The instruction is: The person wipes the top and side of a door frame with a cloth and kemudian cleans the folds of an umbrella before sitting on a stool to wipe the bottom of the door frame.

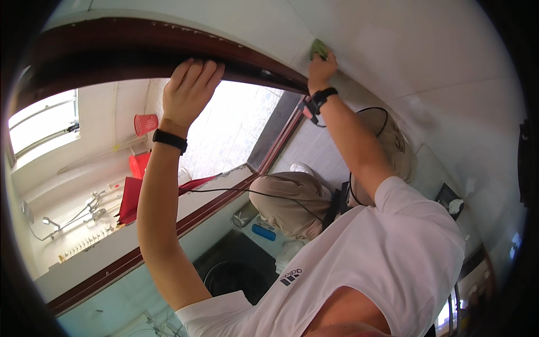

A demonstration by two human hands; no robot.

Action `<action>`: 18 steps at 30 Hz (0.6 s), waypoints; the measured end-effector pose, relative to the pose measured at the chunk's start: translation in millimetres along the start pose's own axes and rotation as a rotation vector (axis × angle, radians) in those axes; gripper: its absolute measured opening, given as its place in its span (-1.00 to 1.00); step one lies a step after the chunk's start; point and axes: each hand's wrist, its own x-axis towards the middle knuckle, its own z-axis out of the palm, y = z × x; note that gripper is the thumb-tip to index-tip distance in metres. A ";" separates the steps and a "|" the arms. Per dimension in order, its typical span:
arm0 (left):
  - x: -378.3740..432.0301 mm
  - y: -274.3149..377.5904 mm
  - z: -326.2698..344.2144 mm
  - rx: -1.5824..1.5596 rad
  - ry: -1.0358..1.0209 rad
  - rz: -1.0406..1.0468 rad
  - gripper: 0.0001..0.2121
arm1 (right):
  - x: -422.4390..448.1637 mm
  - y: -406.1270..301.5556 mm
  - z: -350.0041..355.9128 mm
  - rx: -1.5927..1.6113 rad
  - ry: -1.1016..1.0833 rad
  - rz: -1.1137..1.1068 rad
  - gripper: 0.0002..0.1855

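Observation:
My left hand [191, 92] is raised, its fingers laid over the lower edge of a dark red wooden door frame [126, 50]; the thumb is hidden. A black band circles that wrist. Farther off, at the upper right, my right hand [323, 69] holds a crumpled green cloth [318, 49] against the pale tiled wall [294, 38], just beside the frame. Part of the cloth is hidden by the fingers. On the right wrist sits another black band, with a small red and black object next to it.
Through the doorway show a red basket [145, 124], a red bucket [139, 165], a folded red umbrella-like fabric [130, 200] and a shower fitting [90, 208]. A black cable [236, 190] crosses near my bent knees. A blue brush-like object [264, 232] and a dark round-doored appliance [236, 269] lie below.

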 end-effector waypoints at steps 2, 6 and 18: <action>-2.2 -0.7 -3.5 0.010 -0.014 0.016 -0.70 | 5.6 17.7 1.6 -0.033 -0.038 0.130 -0.74; -23.9 12.4 -5.3 -0.047 -0.061 -0.059 -0.74 | -63.9 -77.2 -11.0 0.085 -0.182 -0.029 -0.73; -14.8 10.4 -2.5 -0.038 -0.038 -0.050 -0.72 | -53.4 -119.1 -4.7 0.212 -0.195 -0.304 -0.69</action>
